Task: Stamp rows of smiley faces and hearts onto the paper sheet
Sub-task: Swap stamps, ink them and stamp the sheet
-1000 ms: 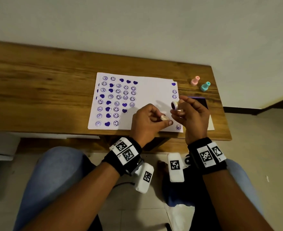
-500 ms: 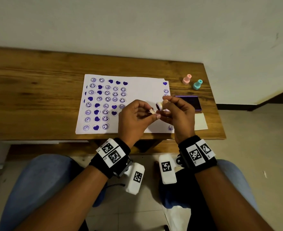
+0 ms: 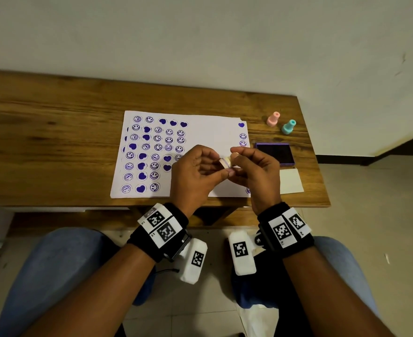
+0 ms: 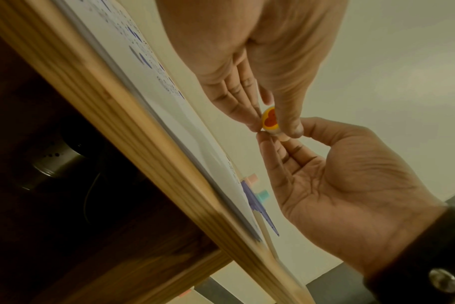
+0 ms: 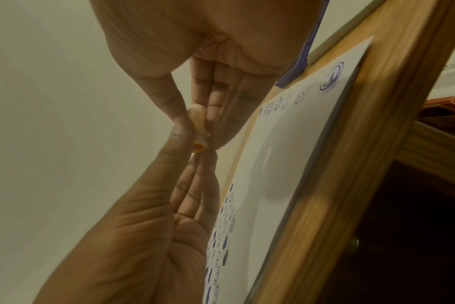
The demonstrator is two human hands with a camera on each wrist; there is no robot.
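Observation:
Above the near half of the white paper sheet (image 3: 212, 132), both hands meet around a small beige stamp (image 3: 227, 162). My left hand (image 3: 221, 166) pinches its yellow cap with a red heart (image 4: 270, 119) between thumb and fingers. My right hand (image 3: 236, 161) pinches the stamp's beige body (image 5: 198, 117), end to end with the cap. The sheet carries purple smiley faces and hearts in rows on its left side and a column down its right edge. Its middle is blank.
A purple ink pad (image 3: 274, 154) lies open to the right of the sheet, its white lid (image 3: 290, 182) just in front of it. A pink stamp (image 3: 273, 118) and a teal stamp (image 3: 288, 126) stand at the back right of the wooden table (image 3: 55, 142).
The two hands have closed the gap between them. The cap in my left hand now sits against the stamp in my right hand.

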